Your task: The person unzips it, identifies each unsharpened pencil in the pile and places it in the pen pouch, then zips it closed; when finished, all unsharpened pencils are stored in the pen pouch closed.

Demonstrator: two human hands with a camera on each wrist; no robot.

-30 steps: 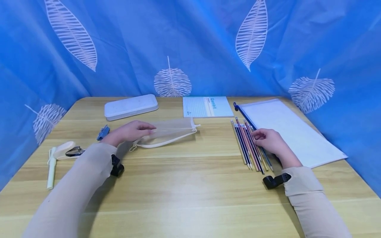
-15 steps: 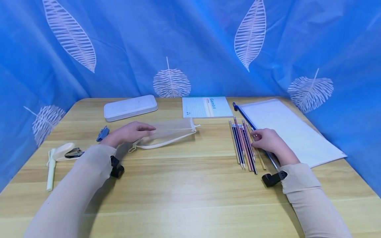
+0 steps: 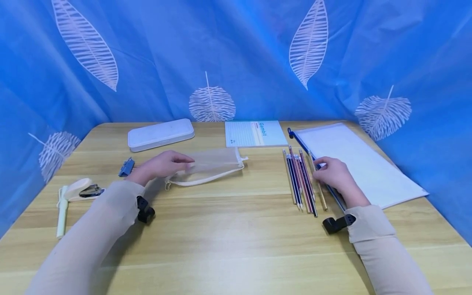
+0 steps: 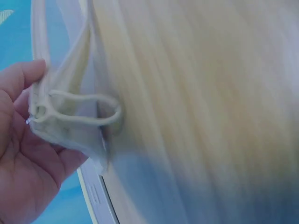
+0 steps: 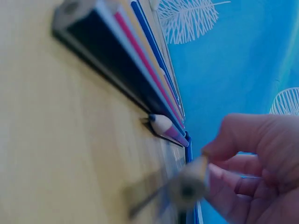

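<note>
My left hand [image 3: 164,166] pinches the left end of a see-through zip pouch [image 3: 214,159] with an off-white zip edge. In the left wrist view, its zip-pull loop [image 4: 88,109] sticks out beside my thumb and fingers. My right hand [image 3: 335,176] pinches a gold-coloured pencil [image 3: 322,199] between thumb and fingers; its end faces the camera in the right wrist view, blurred. Just left of that pencil, several dark, reddish and gold pencils [image 3: 298,178] lie side by side on the table.
A white zip document folder [image 3: 365,168] lies under and beyond my right hand. At the back are a pale notebook [image 3: 243,134] and a white pencil case [image 3: 161,134]. A blue binder clip [image 3: 126,167], a white stapler [image 3: 79,190] and a pale green stick-shaped item [image 3: 62,213] lie left.
The pencil bundle has shifted a little left, and the gold pencil now lies apart from it at my right hand. My left hand stays on the pouch.
</note>
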